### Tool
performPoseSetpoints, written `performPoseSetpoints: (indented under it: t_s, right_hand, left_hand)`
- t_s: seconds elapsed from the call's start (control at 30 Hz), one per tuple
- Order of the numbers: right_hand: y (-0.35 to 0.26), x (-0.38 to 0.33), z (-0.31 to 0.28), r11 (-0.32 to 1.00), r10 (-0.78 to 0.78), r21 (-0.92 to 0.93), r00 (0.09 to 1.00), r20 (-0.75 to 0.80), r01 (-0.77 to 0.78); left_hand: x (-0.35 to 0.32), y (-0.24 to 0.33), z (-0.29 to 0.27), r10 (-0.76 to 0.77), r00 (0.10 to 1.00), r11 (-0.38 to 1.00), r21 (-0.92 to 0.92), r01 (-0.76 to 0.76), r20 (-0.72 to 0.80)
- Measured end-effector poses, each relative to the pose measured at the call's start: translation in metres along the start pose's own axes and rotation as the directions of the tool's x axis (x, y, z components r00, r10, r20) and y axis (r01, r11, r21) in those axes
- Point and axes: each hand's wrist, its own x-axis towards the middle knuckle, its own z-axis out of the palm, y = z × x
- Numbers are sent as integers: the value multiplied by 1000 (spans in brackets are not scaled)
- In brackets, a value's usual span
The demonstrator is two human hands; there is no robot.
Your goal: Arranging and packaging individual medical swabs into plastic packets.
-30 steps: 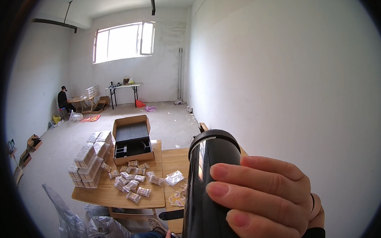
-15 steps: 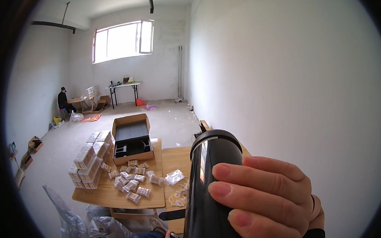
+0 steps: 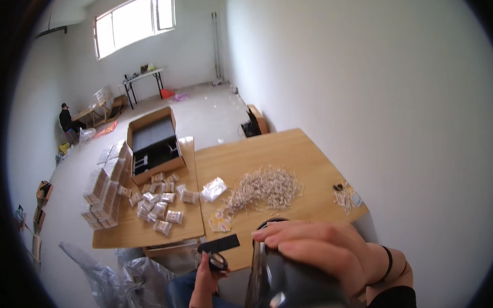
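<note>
Close to the view, a glossy black cylinder (image 3: 286, 272) stands large at the lower middle, its lower part blurred. My right hand (image 3: 324, 249) is closed over its upper side, fingers lying together across it. Lower and to the left, my left hand (image 3: 203, 283) grips a small dark round object (image 3: 218, 261) with a pale ring on its face; its kind is unclear. A flat black strip (image 3: 219, 244) lies just above that hand, over the table edge. Beyond the hands, a heap of thin pale sticks like cotton swabs (image 3: 269, 188) covers part of the wooden table (image 3: 246, 148).
Small clear-wrapped packets (image 3: 157, 209) lie scattered on the left tabletop beside stacked packs (image 3: 105, 195) and an open cardboard box (image 3: 157, 151). Clear plastic (image 3: 214, 189) and yellow cards (image 3: 220, 221) lie near the heap. Plastic bags (image 3: 142, 272) are below. A person (image 3: 67, 118) sits far left.
The view has tipped down, bringing the stick heap and my left hand into sight. The cylinder and my right hand appear lower, with the hand now further over its top.
</note>
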Motion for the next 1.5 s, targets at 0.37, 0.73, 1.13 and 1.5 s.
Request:
performPoseSetpoints:
  t_s: [0.37,0.73,1.13,1.5]
  right_hand:
    - [84,-178,104,842,536,-84,810,237,-532]
    - [87,-248,128,763,642,-280,735,219,-583]
    - [79,-256,127,703,709,-188,657,255,-686]
    - [69,-223,92,373,525,239,417,742,-896]
  left_hand:
    - [-49,73,121,282,877,628,616,-476,389]
    - [-49,18,155,149,859,-95,872,-481,490]
    - [-49,12,162,9,836,-127,829,-544,549]
    - [-45,45,160,-195,546,-9,556,-831,815]
